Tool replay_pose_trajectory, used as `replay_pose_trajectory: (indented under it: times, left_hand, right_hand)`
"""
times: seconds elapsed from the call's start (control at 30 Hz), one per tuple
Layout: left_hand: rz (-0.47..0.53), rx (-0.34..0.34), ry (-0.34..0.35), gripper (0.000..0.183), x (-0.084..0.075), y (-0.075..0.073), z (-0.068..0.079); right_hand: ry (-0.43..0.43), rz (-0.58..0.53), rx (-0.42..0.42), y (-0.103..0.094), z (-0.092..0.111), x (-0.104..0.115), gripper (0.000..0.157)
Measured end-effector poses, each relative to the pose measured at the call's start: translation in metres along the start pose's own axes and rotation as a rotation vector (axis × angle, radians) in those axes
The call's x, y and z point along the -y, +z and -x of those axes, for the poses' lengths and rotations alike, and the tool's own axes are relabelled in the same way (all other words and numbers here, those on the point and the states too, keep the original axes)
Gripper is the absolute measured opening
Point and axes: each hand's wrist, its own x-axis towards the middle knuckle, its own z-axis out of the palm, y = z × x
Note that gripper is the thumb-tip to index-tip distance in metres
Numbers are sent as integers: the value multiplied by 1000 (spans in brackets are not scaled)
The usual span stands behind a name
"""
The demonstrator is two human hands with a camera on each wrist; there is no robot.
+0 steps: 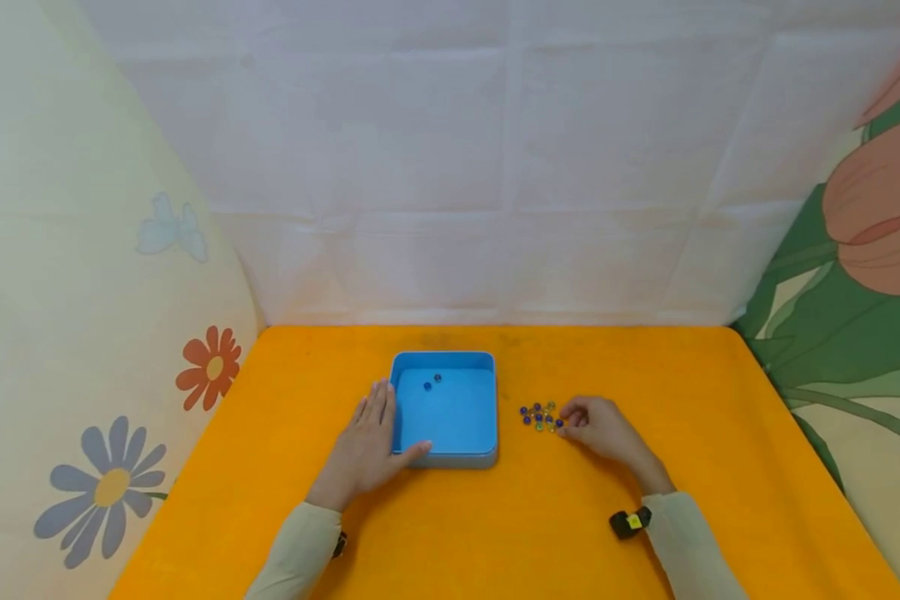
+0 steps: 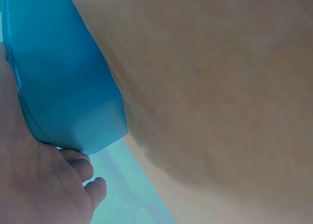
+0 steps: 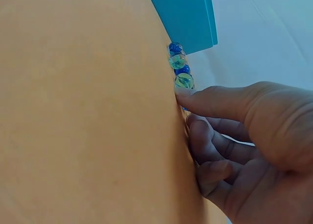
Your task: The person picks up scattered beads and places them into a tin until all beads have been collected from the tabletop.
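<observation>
- Marbles (image 1: 538,417), blue ones and clear ones with coloured swirls, lie in a loose cluster on the orange surface (image 1: 450,533), just to the right of the blue box (image 1: 450,417) and apart from its wall.
- Two marbles (image 1: 427,386) rest inside the box, near each other, toward its far left part; the rest of the box floor that shows is bare.
- Left hand (image 1: 367,446) lies flat against the box's left wall, fingers straight and thumb spread over the near rim, touching the box without clenching it.
- Right hand (image 1: 602,427) is to the right of the box, at the cluster's outer edge, thumb and forefinger bent toward a dark blue marble (image 1: 559,423). From the right wrist the thumb tip hides the contact, so whether anything is pinched I cannot tell.
- Step in hand, as I judge it: taking up a marble from the cluster beside the box, while the left hand steadies the box.
- Next move, I'd say, calls for a light, sure pinch on one marble and a small lift clear of its neighbours, then a reach leftward over the box's right rim; round glass like this could roll if nudged.
</observation>
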Motion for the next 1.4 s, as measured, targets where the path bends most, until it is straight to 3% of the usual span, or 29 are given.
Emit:
replay_pose_trajectory:
  times: [1.2, 1.4]
  left_hand:
    - [10, -21, 9, 120, 0, 2, 2]
    - [19, -16, 8, 119, -1, 0, 2]
  right_hand:
    - [42, -3, 9, 3, 1, 2, 10]
    - [29, 35, 13, 2, 2, 3, 9]
